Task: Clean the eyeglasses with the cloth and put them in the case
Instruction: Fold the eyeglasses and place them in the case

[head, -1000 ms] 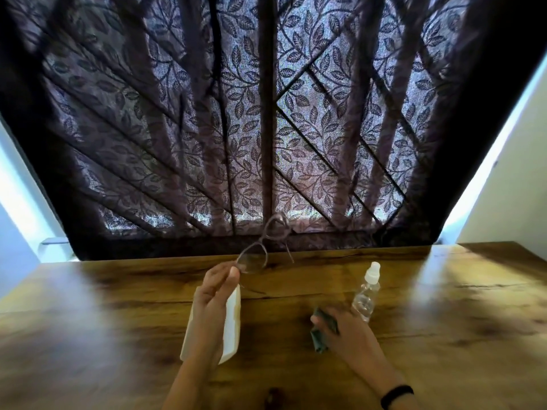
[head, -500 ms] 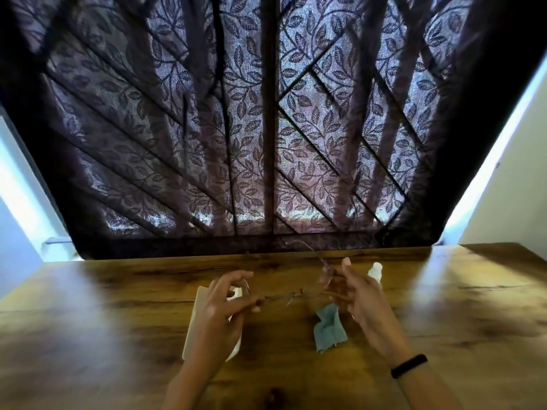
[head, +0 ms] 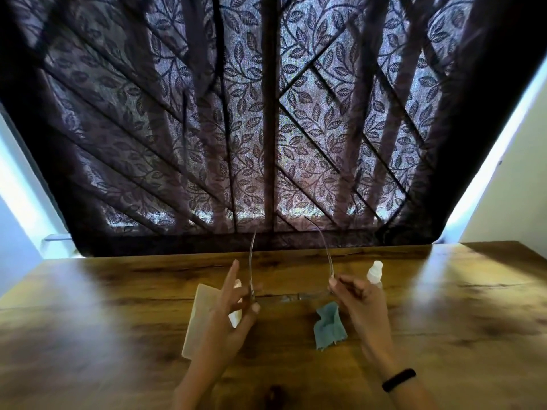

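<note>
The eyeglasses [head: 291, 297] are held in the air just above the surface [head: 444, 321], between the two hands. Their front faces the person and both arms are swung open, pointing away toward the curtain [head: 266, 128]. The left hand [head: 233, 309] pinches the frame at the left hinge with thumb and fingers, the index finger sticking up straight. The right hand [head: 358, 297] pinches the right arm near its hinge, fingers curled in. The lenses are blurred and barely show, so I cannot tell how clean they are.

The blue cloth [head: 330, 327] lies crumpled on the surface just below the glasses, with neither hand on it. The pale case [head: 201, 318] lies partly behind the left hand, and I cannot tell whether it is open. A small spray bottle [head: 374, 272] stands just beyond the right hand. A dark band [head: 399, 379] sits on the right wrist.

Cleaning looks not yet begun. One hand must let go to fetch the cloth, and the risk lies there: the thin frame, held only by a hinge, could twist or slip from the remaining hand. The right hand could also knock the nearby bottle over. Fingertips this near the lenses may smear them.
</note>
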Demonstrator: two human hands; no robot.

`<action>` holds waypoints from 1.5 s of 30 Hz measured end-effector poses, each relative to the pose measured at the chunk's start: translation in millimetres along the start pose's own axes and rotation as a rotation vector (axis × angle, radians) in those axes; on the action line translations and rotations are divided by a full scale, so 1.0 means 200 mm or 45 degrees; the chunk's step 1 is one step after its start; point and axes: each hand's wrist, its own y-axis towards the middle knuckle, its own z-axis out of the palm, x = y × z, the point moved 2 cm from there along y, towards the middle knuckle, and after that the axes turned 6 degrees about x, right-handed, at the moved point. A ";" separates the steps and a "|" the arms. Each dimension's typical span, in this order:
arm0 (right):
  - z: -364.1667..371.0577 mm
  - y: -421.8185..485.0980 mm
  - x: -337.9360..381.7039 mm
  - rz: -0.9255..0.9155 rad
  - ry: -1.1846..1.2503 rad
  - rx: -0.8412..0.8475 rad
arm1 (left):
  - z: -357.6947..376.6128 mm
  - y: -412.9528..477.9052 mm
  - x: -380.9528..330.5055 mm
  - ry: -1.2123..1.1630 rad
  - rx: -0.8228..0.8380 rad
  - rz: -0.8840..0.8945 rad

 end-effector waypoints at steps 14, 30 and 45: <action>0.02 0.02 -0.05 -0.096 -0.227 -0.032 | 0.01 0.08 0.08 -0.087 -0.145 -0.199; 0.06 -0.04 -0.03 -0.261 -0.706 0.120 | 0.00 0.08 0.02 -0.051 -0.284 -0.079; 0.04 -0.02 -0.05 -0.129 -0.467 0.024 | 0.02 0.04 0.00 0.425 0.138 0.026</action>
